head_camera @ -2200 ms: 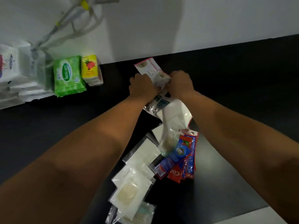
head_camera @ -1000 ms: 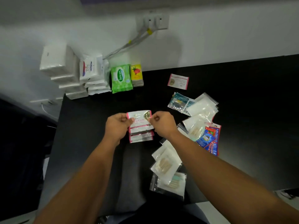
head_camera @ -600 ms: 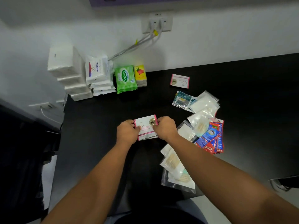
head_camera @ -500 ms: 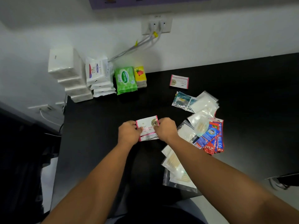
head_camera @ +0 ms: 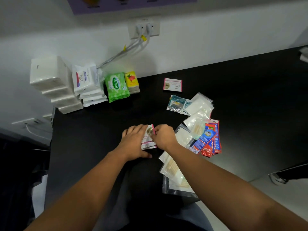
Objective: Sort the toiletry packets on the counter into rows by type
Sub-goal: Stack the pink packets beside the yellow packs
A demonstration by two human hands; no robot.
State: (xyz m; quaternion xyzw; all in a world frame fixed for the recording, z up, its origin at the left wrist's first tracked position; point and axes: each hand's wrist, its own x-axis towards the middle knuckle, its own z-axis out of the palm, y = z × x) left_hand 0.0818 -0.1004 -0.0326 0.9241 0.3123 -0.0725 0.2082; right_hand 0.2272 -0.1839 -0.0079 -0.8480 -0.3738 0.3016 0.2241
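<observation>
The left hand point(head_camera: 135, 141) lies across the left part of a small stack of pink-edged sachets point(head_camera: 149, 138) and covers most of the print, so only a gold "20" disc and the pink borders read clearly; how many sachets the stack holds cannot be told. Its fingers are fairly straight and press down on the stack, with the thumb resting on the black worktop point(head_camera: 250, 100). The right hand point(head_camera: 164, 137) has its fingers curled, pinching the stack's upper right corner. The stack sits near the worktop's middle. At 1 o'clock from it, well apart, a single matching sachet point(head_camera: 172, 84) lies alone. At 2 o'clock teal sachets point(head_camera: 176, 102) lie partly under clear white packets point(head_camera: 199, 105). At 3 o'clock is a fan of red-and-blue toothpaste sachets point(head_camera: 209, 141), and at 5 o'clock clear packets of pale sticks point(head_camera: 172, 167), partly hidden by the right forearm. At 10 o'clock, against the white wall, stand white tissue packs point(head_camera: 48, 72), Dove packs point(head_camera: 84, 79), a green Sanicare wipes pack point(head_camera: 116, 86) and a yellow pack with a red fruit point(head_camera: 131, 80) (its small lettering is unreadable). Above them a wall socket point(head_camera: 144, 28) feeds pale cables point(head_camera: 126, 49), and a purple poster point(head_camera: 133, 4) is cut off by the top edge.
</observation>
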